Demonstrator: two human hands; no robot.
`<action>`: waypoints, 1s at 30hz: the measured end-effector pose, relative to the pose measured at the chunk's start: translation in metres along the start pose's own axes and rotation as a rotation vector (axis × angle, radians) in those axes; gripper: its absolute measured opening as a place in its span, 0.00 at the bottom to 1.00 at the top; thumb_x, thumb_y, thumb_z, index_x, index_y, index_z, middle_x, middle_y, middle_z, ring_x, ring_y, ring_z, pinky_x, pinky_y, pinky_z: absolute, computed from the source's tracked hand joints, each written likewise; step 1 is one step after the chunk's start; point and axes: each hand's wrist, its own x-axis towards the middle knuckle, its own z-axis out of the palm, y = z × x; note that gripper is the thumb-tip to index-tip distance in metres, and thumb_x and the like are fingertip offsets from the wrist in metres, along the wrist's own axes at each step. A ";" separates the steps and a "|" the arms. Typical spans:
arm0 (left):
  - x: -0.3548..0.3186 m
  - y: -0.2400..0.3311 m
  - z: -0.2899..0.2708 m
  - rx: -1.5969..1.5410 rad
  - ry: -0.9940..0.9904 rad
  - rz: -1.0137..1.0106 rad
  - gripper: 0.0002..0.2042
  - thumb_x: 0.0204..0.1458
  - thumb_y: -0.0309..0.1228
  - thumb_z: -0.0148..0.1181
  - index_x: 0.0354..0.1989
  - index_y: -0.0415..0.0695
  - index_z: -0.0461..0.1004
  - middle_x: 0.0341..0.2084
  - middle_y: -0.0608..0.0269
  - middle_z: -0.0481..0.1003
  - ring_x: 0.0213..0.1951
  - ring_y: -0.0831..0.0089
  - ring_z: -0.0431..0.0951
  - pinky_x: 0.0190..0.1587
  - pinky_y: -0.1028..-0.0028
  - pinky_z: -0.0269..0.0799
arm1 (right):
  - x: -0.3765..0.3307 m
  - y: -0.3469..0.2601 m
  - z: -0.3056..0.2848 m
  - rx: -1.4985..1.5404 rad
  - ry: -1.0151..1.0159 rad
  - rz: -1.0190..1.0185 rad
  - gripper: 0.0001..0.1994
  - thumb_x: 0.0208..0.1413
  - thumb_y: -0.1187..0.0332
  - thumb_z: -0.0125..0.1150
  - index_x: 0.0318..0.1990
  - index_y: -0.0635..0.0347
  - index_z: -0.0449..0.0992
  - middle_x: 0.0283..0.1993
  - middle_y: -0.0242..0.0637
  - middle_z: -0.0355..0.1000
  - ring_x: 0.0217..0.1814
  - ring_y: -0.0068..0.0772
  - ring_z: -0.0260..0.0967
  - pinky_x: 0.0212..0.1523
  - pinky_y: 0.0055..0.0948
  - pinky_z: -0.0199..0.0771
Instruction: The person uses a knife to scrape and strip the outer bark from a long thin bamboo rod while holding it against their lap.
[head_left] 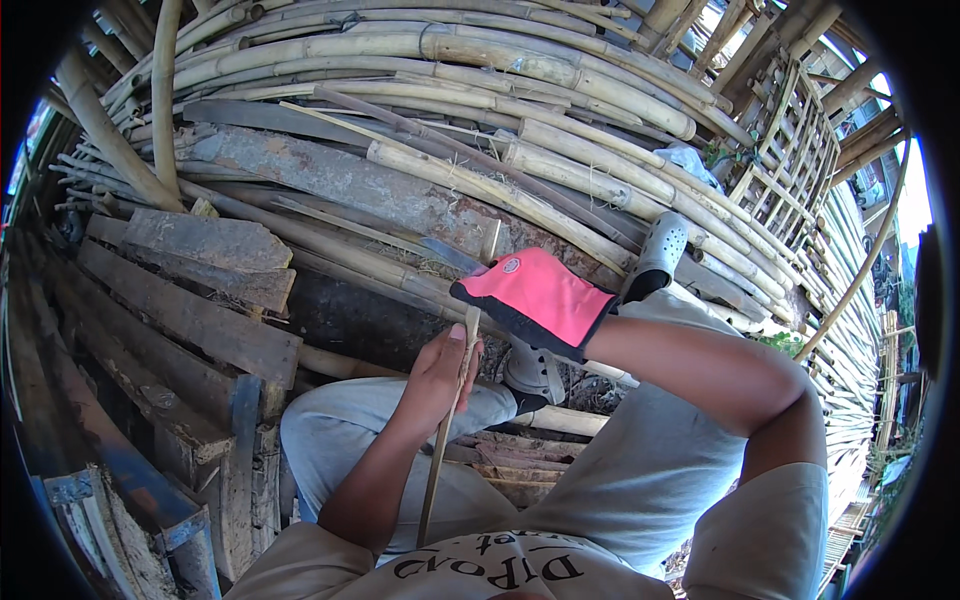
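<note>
My bare left hand (pixel 437 372) is closed around a thin bamboo strip (pixel 447 430) above my knee. My pink-gloved right hand (pixel 535 300) sits at the strip's top; whether it grips, I cannot tell. If the strip slides, its edge could cut my bare palm.

A thin bamboo strip (pixel 447 430) runs up between the person's knees, with the left hand (pixel 436 377) closed around it and the gloved right hand (pixel 533 300) just above its top end, perhaps touching it. Ahead lies a stack of bamboo poles (pixel 560 130); planks (pixel 190 300) lie left, a lattice frame (pixel 790 150) right.
</note>
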 end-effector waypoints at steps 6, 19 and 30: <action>-0.007 0.012 -0.004 -0.132 -0.146 -0.096 0.23 0.70 0.52 0.35 0.33 0.46 0.64 0.12 0.72 0.59 0.11 0.82 0.58 0.13 0.78 0.56 | 0.007 -0.029 -0.036 -0.060 0.133 0.114 0.12 0.63 0.66 0.57 0.51 0.55 0.77 0.33 0.36 0.72 0.30 0.31 0.66 0.36 0.28 0.72; -0.001 -0.002 -0.002 -0.303 -0.064 -0.095 0.21 0.70 0.52 0.34 0.30 0.51 0.59 0.10 0.74 0.51 0.09 0.84 0.47 0.11 0.78 0.43 | 0.004 -0.003 -0.007 -0.108 0.081 0.109 0.23 0.70 0.54 0.45 0.31 0.62 0.76 0.20 0.51 0.67 0.24 0.51 0.69 0.25 0.45 0.67; 0.000 0.003 -0.002 -0.311 -0.045 -0.129 0.20 0.70 0.51 0.33 0.31 0.51 0.60 0.11 0.75 0.51 0.09 0.83 0.45 0.11 0.77 0.41 | 0.010 0.006 -0.026 -0.004 0.125 0.114 0.23 0.69 0.53 0.47 0.29 0.63 0.76 0.16 0.48 0.63 0.19 0.44 0.64 0.24 0.40 0.65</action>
